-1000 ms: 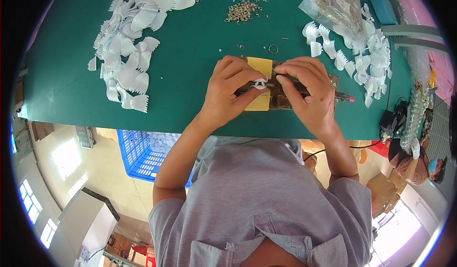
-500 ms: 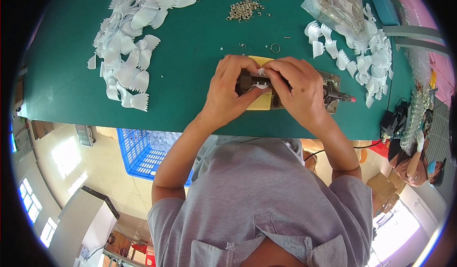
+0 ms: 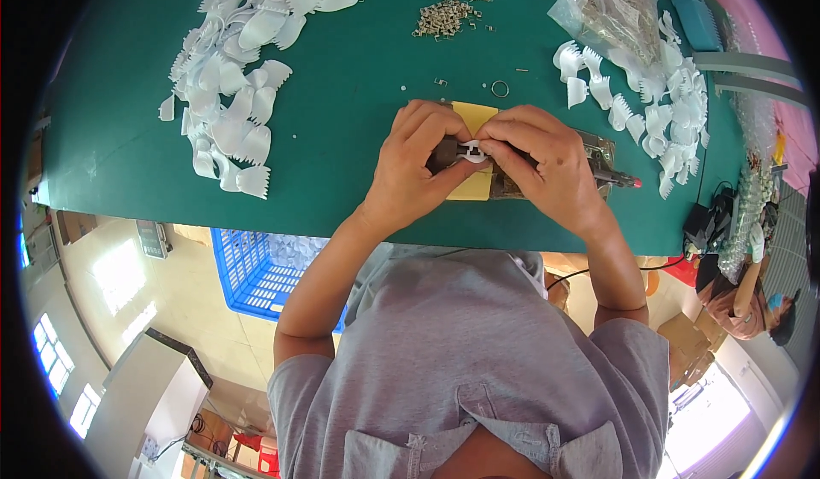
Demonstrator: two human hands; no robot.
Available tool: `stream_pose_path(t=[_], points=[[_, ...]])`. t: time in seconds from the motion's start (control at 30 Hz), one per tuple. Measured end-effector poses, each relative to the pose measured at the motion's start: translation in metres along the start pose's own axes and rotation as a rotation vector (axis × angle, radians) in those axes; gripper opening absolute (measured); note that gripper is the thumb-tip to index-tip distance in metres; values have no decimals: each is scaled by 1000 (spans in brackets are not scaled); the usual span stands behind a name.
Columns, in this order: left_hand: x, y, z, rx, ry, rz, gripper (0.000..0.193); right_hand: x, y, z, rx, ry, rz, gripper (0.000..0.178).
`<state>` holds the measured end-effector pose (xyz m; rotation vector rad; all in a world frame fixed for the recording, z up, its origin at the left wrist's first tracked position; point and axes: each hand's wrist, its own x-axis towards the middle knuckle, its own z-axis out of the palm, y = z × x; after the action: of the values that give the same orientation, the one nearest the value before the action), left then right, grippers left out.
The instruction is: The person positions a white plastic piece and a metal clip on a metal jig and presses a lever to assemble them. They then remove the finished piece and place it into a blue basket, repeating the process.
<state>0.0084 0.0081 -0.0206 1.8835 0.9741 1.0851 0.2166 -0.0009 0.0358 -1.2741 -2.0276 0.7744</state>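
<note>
My left hand [image 3: 408,158] and my right hand [image 3: 551,164] meet over a dark metal fixture, fingertips pinched from both sides on a small white plastic hair claw clip [image 3: 472,151]. The clip sits against the fixture's dark rounded head [image 3: 445,152], its toothed form partly hidden by my fingers. Beneath lies a yellow plate [image 3: 468,192]. Past my right hand the metal fixture [image 3: 608,176] continues, ending in a rod with a red tip [image 3: 636,183]. Whether a spring is inside the clip cannot be made out.
White toothed clip halves [image 3: 231,94] lie heaped on the left, more [image 3: 675,120] on the right. Small metal springs [image 3: 444,19] are piled at the back, near a clear bag [image 3: 602,13]. A metal ring [image 3: 500,89] lies behind my hands. A blue crate [image 3: 256,274] stands below the table.
The white clip's two sides, seen apart before, now sit closer together between my fingertips. Both hands have stayed at the fixture; the whole view has shifted slightly.
</note>
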Motion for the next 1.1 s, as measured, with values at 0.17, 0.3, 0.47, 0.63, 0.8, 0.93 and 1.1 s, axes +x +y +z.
stream_pose_path(t=[0.17,0.3,0.47,0.63,0.8,0.93,1.1], points=[[2,2,-2,-1,-1,0,34,31,10,-5,-27,42,132,9],[3,0,-2,4,-10,24,34,61,34,14,-102,-92,151,14],[2,-1,-1,-24,-11,7,33,74,45,24,-254,-185,-137,9],[1,-2,-2,-26,-2,13,31,82,37,20,-333,-281,-127,7],[1,1,-2,-45,-3,0,32,72,51,20,-408,-127,-256,8],[0,0,-3,-57,-14,-11,33,71,46,9,-287,-60,-110,13],[1,1,-3,-51,-6,-18,33,72,42,14,-159,-86,124,8]])
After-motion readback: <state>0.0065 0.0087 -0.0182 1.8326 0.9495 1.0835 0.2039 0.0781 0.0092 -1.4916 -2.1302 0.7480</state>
